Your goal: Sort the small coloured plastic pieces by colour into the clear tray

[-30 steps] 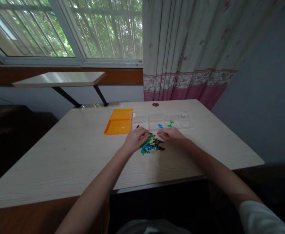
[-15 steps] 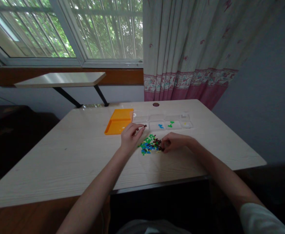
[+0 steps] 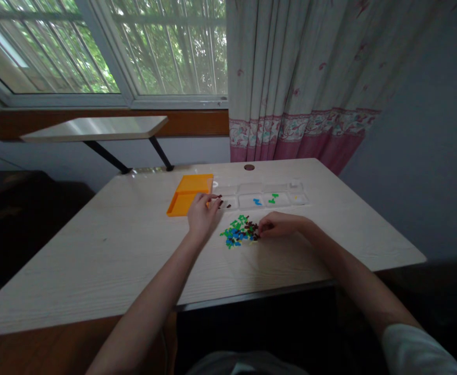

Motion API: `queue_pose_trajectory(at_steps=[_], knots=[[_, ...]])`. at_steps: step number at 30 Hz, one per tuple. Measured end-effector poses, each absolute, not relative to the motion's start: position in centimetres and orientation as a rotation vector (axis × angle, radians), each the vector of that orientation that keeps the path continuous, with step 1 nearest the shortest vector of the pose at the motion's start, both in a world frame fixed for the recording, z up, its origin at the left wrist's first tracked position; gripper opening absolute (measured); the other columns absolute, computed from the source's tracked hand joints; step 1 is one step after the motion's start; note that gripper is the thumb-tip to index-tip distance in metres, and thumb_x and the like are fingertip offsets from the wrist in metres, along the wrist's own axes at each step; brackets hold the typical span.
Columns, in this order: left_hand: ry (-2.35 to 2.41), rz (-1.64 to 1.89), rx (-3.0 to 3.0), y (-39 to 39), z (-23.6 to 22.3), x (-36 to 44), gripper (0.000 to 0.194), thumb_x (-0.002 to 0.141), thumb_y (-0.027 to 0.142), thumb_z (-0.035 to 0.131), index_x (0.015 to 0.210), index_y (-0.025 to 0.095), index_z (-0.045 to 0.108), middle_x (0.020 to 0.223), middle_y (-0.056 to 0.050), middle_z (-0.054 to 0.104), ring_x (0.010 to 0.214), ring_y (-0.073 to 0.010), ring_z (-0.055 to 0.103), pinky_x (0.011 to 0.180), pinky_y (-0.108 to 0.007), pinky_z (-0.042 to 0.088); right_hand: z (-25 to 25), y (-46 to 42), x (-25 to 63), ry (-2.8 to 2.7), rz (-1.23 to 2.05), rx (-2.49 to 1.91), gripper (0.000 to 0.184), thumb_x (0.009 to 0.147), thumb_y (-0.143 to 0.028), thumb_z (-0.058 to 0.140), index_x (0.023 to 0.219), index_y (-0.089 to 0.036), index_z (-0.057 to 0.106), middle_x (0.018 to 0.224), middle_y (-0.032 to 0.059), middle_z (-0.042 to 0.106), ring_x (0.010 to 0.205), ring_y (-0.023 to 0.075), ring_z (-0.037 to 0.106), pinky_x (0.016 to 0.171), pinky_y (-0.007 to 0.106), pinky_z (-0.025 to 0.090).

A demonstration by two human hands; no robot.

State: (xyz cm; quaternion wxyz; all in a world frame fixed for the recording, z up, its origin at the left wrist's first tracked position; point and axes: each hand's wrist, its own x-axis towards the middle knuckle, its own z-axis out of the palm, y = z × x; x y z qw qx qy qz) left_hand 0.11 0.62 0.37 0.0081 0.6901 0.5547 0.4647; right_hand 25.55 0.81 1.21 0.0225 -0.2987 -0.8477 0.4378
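Observation:
My left hand is over the left compartment of the clear divided tray, thumb and forefinger nearly together. A small brown piece is at its fingertips, and a second lies close by the thumb. Another brown piece rests in that compartment. My right hand is low on the table, fingers curled together at the right edge of a heap of small green, blue, brown and yellow pieces. Whatever its fingertips hold is hidden. Blue pieces and green pieces lie in other compartments.
An open orange case stands left of the tray, partly behind my left hand. A raised white shelf on black legs is at the table's back left. A round brown cable hole is near the back edge, before the curtain.
My left hand has moved left and slightly back, over the left compartment, where brown pieces now show. My right hand has stayed by the heap, shifting only slightly.

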Motion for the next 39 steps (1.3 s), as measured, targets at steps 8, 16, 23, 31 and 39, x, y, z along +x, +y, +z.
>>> queue_pose_trajectory(at_steps=[8, 16, 23, 31, 39], knots=[[1.767, 1.237, 2.203, 1.2, -0.4, -0.4, 0.024, 0.081, 0.036, 0.051, 0.089, 0.018, 0.065, 0.084, -0.005, 0.057, 0.070, -0.0143, 0.054, 0.064, -0.025, 0.043, 1.5, 0.8, 25.5, -2.530, 1.300, -1.015, 0.025, 0.080, -0.034, 0.049, 0.077, -0.013, 0.063, 0.061, -0.0018, 0.055, 0.051, 0.0067, 0.042, 0.048, 0.018, 0.029], [1.104, 0.969, 2.501, -0.9, -0.2, 1.9, 0.017, 0.081, 0.030, 0.053, 0.088, 0.018, 0.063, 0.078, -0.003, 0.059, 0.072, -0.0117, 0.055, 0.065, -0.022, 0.043, -0.3, 0.9, 23.8, -2.126, 1.375, -1.045, 0.028, 0.077, -0.041, 0.053, 0.080, -0.014, 0.060, 0.069, 0.0006, 0.059, 0.060, 0.0092, 0.050, 0.055, 0.020, 0.035], [0.987, 0.984, 2.518, -1.5, -0.3, 2.8, 0.013, 0.081, 0.024, 0.053, 0.088, 0.018, 0.063, 0.079, -0.004, 0.059, 0.076, -0.0122, 0.056, 0.067, -0.022, 0.044, -0.8, 0.7, 23.2, -2.035, 1.319, -0.991, 0.027, 0.077, -0.041, 0.052, 0.078, -0.014, 0.058, 0.070, 0.0000, 0.057, 0.063, 0.0099, 0.051, 0.059, 0.021, 0.037], [1.003, 1.045, 2.523, -1.5, -0.5, 3.0, 0.013, 0.081, 0.026, 0.055, 0.088, 0.018, 0.062, 0.077, -0.003, 0.058, 0.075, -0.0126, 0.055, 0.064, -0.022, 0.043, -1.0, 0.8, 22.9, -2.011, 1.325, -1.009, 0.030, 0.076, -0.044, 0.053, 0.078, -0.015, 0.059, 0.074, 0.0016, 0.060, 0.067, 0.0121, 0.053, 0.062, 0.023, 0.040], [1.036, 1.115, 2.488, -1.5, -0.3, 2.8, 0.012, 0.081, 0.025, 0.055, 0.087, 0.018, 0.063, 0.077, -0.002, 0.057, 0.066, -0.0103, 0.052, 0.058, -0.020, 0.042, -0.8, 0.8, 23.4, -2.074, 1.237, -1.003, 0.031, 0.077, -0.046, 0.052, 0.080, -0.015, 0.058, 0.059, -0.0034, 0.050, 0.053, 0.0076, 0.042, 0.049, 0.019, 0.030]])
